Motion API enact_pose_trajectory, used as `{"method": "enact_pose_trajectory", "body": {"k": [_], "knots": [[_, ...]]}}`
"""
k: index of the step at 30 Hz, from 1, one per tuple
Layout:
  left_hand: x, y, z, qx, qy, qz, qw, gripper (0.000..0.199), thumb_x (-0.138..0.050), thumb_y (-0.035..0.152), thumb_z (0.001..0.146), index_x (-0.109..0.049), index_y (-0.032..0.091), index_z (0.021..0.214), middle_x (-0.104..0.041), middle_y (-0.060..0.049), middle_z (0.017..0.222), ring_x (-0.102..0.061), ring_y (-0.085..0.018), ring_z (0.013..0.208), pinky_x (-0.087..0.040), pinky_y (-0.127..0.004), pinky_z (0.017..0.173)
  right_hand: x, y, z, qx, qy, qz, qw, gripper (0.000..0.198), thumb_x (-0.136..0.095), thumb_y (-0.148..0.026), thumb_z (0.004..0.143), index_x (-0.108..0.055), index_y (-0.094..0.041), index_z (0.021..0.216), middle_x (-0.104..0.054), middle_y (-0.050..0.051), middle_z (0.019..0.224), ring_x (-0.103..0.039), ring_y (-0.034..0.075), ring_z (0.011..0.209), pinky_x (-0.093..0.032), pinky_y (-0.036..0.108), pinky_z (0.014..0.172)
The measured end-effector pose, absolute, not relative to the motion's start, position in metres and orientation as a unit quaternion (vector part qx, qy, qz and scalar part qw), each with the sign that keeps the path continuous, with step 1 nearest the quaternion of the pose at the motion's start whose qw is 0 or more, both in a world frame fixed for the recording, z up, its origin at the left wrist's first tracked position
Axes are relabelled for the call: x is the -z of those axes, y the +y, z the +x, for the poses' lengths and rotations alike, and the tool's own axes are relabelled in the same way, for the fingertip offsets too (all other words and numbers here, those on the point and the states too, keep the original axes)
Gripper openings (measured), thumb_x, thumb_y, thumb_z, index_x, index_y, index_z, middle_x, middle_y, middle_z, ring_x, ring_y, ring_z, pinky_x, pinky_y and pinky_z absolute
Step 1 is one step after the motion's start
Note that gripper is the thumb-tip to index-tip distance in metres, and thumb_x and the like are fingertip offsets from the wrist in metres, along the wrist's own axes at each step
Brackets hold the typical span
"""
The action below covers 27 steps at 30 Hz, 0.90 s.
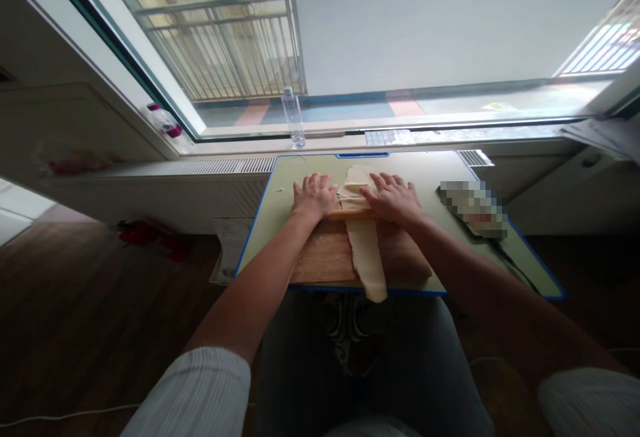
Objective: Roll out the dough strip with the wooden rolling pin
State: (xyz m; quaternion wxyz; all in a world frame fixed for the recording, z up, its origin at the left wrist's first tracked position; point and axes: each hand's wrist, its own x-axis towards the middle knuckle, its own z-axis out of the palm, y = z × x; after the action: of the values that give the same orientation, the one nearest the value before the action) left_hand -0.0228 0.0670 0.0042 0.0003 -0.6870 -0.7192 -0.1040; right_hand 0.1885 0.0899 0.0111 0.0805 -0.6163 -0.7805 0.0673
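A long strip of dough [367, 260] runs across a wooden board [325, 257], and its near end hangs over the board's front edge. Across the dough lies a rolling pin [353, 214], its ends covered by my hands. My left hand [315, 195] rests palm down over the pin's left end, fingers stretched forward past it. Over the right end, my right hand [393, 197] lies flat with its fingers spread forward, the thumb side near the dough. Beyond the pin the dough looks folded or uneven.
The board sits on a pale green table [425, 170] with blue edging. At its right lies a blurred-out device [473, 209] with a cable. A clear bottle [293, 117] stands on the windowsill. A red fire extinguisher [150, 237] is on the floor, left.
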Motion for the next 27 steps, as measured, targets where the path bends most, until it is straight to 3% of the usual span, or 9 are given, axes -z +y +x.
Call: {"method": "enact_pose_trajectory", "body": {"k": [5, 14, 20, 27], "knots": [[-0.004, 0.071, -0.023, 0.103, -0.720, -0.686, 0.002, 0.052, -0.036, 0.049, 0.109, -0.060, 0.029, 0.150, -0.059, -0.011, 0.160, -0.053, -0.031, 0.145, -0.036, -0.060, 0.126, -0.010, 0.095, 0.186, -0.068, -0.766, -0.634, 0.081, 0.081, -0.028, -0.069, 0.106, -0.040, -0.019, 0.168, -0.045, 0.017, 0.171, -0.042, 0.039, 0.152, -0.032, 0.065, 0.124], [-0.003, 0.023, -0.016, 0.066, -0.707, -0.703, -0.035, 0.063, -0.031, 0.051, 0.108, -0.043, 0.031, 0.167, -0.041, -0.008, 0.177, -0.037, -0.032, 0.161, -0.026, -0.065, 0.132, 0.000, 0.030, 0.193, -0.002, -0.764, -0.638, 0.095, 0.073, -0.031, -0.053, 0.108, -0.045, -0.011, 0.165, -0.050, 0.019, 0.168, -0.044, 0.038, 0.151, -0.030, 0.063, 0.125], [0.001, -0.024, -0.009, 0.075, -0.704, -0.707, -0.010, 0.063, -0.026, 0.048, 0.109, -0.049, 0.030, 0.165, -0.044, -0.006, 0.175, -0.040, -0.032, 0.160, -0.024, -0.064, 0.133, 0.001, -0.016, 0.199, 0.009, -0.766, -0.634, 0.101, 0.075, -0.025, -0.054, 0.111, -0.047, -0.005, 0.163, -0.042, 0.021, 0.172, -0.036, 0.037, 0.158, -0.026, 0.063, 0.127], [0.000, -0.033, -0.007, 0.074, -0.711, -0.700, -0.004, 0.063, -0.026, 0.046, 0.109, -0.049, 0.028, 0.165, -0.044, -0.007, 0.175, -0.040, -0.031, 0.160, -0.024, -0.063, 0.134, -0.001, -0.024, 0.199, 0.005, -0.769, -0.632, 0.097, 0.075, -0.021, -0.055, 0.112, -0.048, -0.006, 0.162, -0.044, 0.021, 0.171, -0.037, 0.037, 0.158, -0.023, 0.064, 0.128]]}}
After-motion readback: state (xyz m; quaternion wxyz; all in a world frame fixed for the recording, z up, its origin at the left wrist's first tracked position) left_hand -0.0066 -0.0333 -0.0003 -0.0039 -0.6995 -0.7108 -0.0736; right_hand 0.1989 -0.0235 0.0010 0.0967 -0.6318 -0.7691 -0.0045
